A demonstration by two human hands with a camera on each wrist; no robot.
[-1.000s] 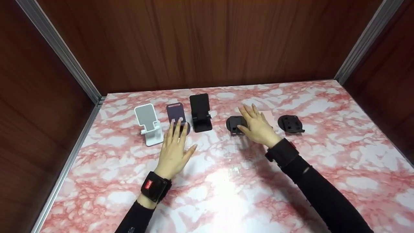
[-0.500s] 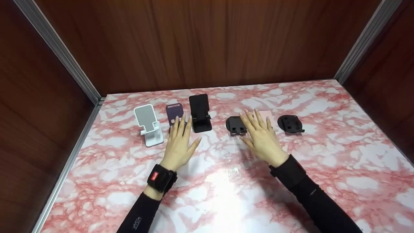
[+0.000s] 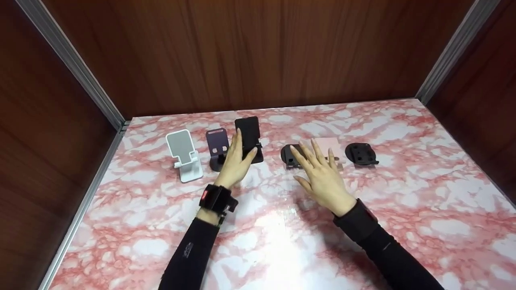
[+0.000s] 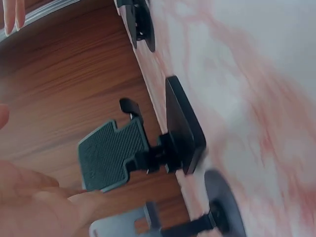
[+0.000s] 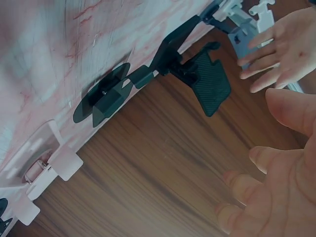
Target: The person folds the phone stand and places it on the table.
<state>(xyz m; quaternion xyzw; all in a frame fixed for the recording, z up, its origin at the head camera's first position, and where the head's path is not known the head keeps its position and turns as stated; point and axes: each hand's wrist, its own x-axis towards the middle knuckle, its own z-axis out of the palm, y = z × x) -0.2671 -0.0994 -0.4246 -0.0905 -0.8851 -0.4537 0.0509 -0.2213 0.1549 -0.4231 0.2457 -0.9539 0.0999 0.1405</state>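
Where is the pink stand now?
In the head view, the pink stand, partly hidden by the right hand, lies right of centre, between a round-based black stand and the rightmost stand.

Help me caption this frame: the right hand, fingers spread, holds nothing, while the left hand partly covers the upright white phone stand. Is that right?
One slip: the head view shows the left hand partly covering the upright black stand, not the white stand, which is at the row's left end. The right hand, fingers spread, does hold nothing.
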